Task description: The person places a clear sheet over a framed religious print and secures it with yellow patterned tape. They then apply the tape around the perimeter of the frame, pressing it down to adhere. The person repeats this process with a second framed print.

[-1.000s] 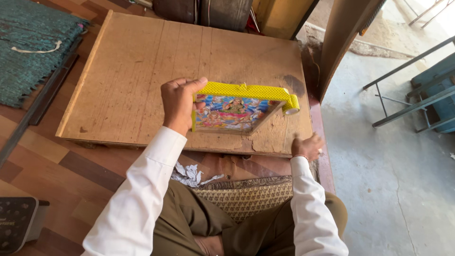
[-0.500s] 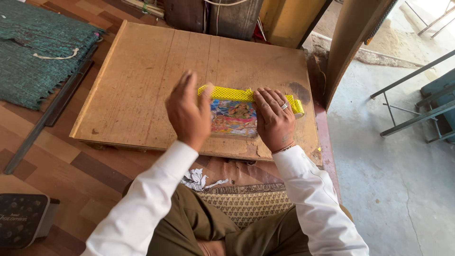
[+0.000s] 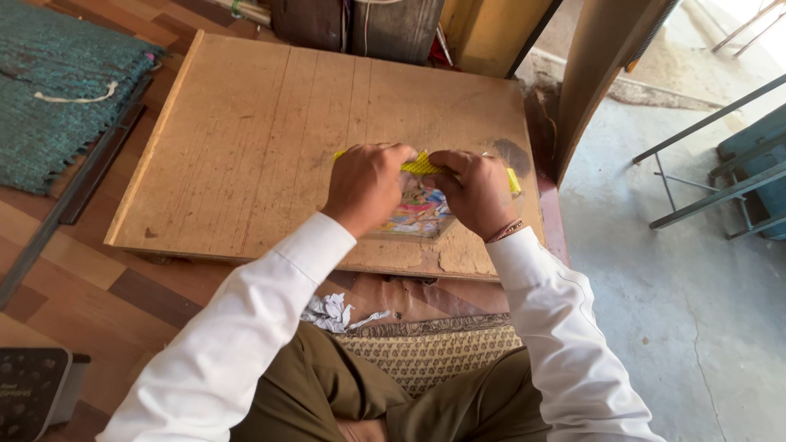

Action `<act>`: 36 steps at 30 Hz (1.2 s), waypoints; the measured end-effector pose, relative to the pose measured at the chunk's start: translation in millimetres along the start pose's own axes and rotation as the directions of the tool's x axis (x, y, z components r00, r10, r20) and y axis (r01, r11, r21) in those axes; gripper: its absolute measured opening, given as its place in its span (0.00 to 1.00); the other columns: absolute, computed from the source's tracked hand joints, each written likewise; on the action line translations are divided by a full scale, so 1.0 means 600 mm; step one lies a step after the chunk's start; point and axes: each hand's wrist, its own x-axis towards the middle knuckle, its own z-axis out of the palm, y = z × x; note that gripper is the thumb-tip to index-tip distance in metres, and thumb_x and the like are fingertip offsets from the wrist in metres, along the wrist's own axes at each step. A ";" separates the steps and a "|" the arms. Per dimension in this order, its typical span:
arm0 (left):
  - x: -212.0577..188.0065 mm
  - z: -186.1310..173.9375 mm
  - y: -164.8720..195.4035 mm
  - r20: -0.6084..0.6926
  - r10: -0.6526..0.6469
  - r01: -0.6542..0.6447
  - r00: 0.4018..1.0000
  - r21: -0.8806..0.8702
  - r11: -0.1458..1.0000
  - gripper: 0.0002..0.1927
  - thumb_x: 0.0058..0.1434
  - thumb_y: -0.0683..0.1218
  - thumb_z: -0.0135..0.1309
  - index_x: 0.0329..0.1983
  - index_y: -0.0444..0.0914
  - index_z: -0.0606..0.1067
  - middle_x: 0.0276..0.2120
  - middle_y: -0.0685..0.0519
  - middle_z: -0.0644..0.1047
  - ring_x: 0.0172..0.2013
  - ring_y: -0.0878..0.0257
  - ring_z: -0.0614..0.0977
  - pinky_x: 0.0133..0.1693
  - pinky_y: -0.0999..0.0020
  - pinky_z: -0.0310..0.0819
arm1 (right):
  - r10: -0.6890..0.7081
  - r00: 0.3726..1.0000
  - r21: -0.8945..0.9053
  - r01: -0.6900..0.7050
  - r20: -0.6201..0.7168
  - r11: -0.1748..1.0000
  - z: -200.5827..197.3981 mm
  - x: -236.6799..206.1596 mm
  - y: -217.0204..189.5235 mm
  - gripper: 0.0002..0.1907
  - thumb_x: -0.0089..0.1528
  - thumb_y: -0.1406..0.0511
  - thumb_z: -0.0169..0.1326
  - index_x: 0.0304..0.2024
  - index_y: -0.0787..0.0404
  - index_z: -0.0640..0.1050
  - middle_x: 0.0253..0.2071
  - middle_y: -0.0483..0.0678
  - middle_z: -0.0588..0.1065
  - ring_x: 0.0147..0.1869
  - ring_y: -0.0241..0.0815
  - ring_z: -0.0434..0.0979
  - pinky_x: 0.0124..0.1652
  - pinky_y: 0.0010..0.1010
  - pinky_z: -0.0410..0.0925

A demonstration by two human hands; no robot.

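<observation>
Board (image 3: 246,139): bare wood, matt, scuffed and scratched, chipped along the near edge. Packet (image 3: 422,214): clear glossy plastic over colourful printed paper, with a yellow matt header strip (image 3: 422,164); crumpled white paper (image 3: 332,313) lies near the lap. Mat (image 3: 57,106), far left: coarse teal woven cloth; sleeves (image 3: 246,327): smooth white cloth; floor (image 3: 688,286), right: rough grey concrete.

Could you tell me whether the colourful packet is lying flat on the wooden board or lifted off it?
Lying flat: the packet rests on the board, with both hands pressing its yellow top strip.
</observation>
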 end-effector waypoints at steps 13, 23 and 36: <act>-0.026 -0.097 -0.073 0.065 -0.176 0.187 0.982 -0.263 0.947 0.14 0.47 0.46 0.72 0.36 0.37 0.84 0.27 0.46 0.83 0.26 0.59 0.83 0.32 0.65 0.75 | -0.155 0.976 -0.095 0.170 0.155 0.981 -0.107 -0.013 0.063 0.14 0.58 0.61 0.67 0.43 0.61 0.84 0.35 0.55 0.79 0.40 0.57 0.80 0.42 0.42 0.73; -0.049 -0.076 -0.037 -0.363 -0.086 0.067 0.928 -0.066 0.996 0.20 0.50 0.49 0.75 0.37 0.32 0.81 0.34 0.45 0.83 0.34 0.57 0.83 0.38 0.63 0.77 | 0.136 0.965 0.058 -0.152 0.224 0.987 -0.102 -0.010 0.063 0.16 0.58 0.62 0.66 0.46 0.64 0.83 0.38 0.51 0.81 0.34 0.47 0.82 0.37 0.35 0.73; 0.042 -0.043 -0.005 0.153 -0.067 0.079 0.986 -0.072 0.994 0.14 0.50 0.51 0.69 0.39 0.43 0.84 0.36 0.49 0.84 0.38 0.50 0.85 0.42 0.55 0.76 | -0.303 0.906 -0.326 0.393 0.295 0.860 0.023 -0.055 -0.109 0.15 0.62 0.53 0.62 0.29 0.56 0.82 0.27 0.45 0.80 0.38 0.45 0.82 0.72 0.58 0.49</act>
